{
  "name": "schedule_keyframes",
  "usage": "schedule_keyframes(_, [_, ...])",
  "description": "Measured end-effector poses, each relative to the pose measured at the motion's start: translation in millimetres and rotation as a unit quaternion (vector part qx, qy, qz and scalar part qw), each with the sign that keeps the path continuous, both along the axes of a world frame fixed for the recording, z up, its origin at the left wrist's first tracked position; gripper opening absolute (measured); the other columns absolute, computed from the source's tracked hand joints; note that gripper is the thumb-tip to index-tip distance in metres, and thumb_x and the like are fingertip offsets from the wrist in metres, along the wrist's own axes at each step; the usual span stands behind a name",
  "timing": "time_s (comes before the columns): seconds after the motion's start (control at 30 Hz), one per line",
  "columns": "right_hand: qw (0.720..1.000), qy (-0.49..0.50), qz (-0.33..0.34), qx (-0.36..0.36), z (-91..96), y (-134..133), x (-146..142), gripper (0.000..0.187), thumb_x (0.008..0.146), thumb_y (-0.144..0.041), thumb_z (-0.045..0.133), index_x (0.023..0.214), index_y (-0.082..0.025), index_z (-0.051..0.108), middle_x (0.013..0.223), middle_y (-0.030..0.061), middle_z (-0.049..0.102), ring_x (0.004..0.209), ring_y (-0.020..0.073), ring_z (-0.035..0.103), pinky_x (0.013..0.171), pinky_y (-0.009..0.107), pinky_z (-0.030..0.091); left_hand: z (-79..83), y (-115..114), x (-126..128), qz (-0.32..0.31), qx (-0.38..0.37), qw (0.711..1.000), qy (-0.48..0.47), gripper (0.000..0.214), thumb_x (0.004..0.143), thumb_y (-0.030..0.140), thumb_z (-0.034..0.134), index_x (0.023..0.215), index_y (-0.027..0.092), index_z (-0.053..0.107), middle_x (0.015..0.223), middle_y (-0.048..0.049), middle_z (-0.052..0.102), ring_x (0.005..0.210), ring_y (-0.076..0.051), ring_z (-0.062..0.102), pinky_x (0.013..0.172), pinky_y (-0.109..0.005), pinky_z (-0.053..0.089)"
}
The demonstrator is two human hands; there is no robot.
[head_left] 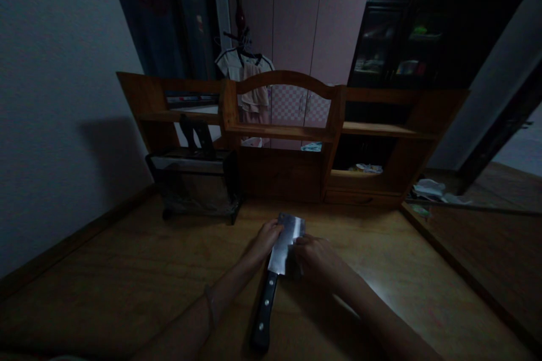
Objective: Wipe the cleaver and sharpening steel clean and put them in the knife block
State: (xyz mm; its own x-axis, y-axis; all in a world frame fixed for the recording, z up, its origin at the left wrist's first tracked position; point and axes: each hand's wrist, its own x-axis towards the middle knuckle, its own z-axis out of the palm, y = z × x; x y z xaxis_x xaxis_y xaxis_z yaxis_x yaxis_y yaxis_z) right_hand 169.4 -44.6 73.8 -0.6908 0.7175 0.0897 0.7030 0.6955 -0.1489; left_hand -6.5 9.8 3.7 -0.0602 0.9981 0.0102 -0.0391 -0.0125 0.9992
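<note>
A cleaver [286, 244] with a broad shiny blade and a black riveted handle lies in front of me, its handle pointing towards me. My left hand [269, 235] is closed on the left edge of the blade, near its far end. On the blade's right side, my right hand [314, 252] has its fingers curled and pressed against the metal. A dim greyish patch shows below those fingers; whether it is a thin cloth or a shadow I cannot tell. Both hands are just above the wooden tabletop [203, 259].
A knife block [192, 186] with black-handled knives in it stands at the back left. Behind the tabletop runs a wooden shelf unit [283, 130] with a drawer [359, 198]. A white wall [63, 96] borders the left side. The room is dim.
</note>
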Motion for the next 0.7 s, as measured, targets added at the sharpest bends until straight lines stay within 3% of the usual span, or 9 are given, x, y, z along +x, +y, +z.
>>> schedule_keyframes(0.17, [1.0, 0.022, 0.018, -0.006, -4.3, -1, 1, 0.017, 0.082, -0.005, 0.055, 0.087, -0.016, 0.067, 0.093, 0.0084, 0.067, 0.086, 0.019, 0.063, 0.077, 0.025, 0.044, 2.4, 0, 1, 0.004, -0.01, 1.0, -0.001, 0.019, 0.069, 0.027, 0.058, 0.08, 0.013, 0.065, 0.078, -0.004, 0.066, 0.073, -0.018, 0.059, 0.065, -0.025, 0.042])
schedule_keyframes(0.33, [0.99, 0.119, 0.072, -0.004, -8.2, -6, -6, 0.019, 0.082, -0.002, 0.053, 0.083, -0.016, 0.066, 0.09, 0.0054, 0.066, 0.084, 0.0167, 0.061, 0.079, 0.024, 0.046, 2.4, -2, 2, 0.015, -0.023, 1.0, -0.009, 0.021, 0.07, 0.028, 0.058, 0.084, 0.014, 0.065, 0.08, -0.0031, 0.067, 0.074, -0.017, 0.06, 0.066, -0.024, 0.042])
schedule_keyframes(0.57, [0.971, 0.207, 0.117, -0.03, -6.7, -14, -13, 0.039, 0.086, 0.002, 0.049, 0.112, -0.019, 0.068, 0.115, 0.0063, 0.067, 0.105, 0.0191, 0.062, 0.095, 0.027, 0.046, -12.8, 1, 0, 0.031, -0.024, 0.999, -0.014, 0.03, 0.074, 0.032, 0.06, 0.098, 0.015, 0.064, 0.094, -0.0043, 0.067, 0.081, -0.017, 0.061, 0.071, -0.024, 0.044])
schedule_keyframes(0.7, [0.969, 0.2, 0.135, -0.051, -8.0, -12, -13, 0.047, 0.084, 0.004, 0.048, 0.117, -0.022, 0.068, 0.123, 0.0047, 0.065, 0.114, 0.0198, 0.059, 0.101, 0.027, 0.044, -19.3, 8, -1, 0.017, -0.025, 1.0, -0.008, 0.026, 0.075, 0.029, 0.059, 0.094, 0.014, 0.065, 0.085, -0.0041, 0.068, 0.076, -0.018, 0.062, 0.068, -0.026, 0.045])
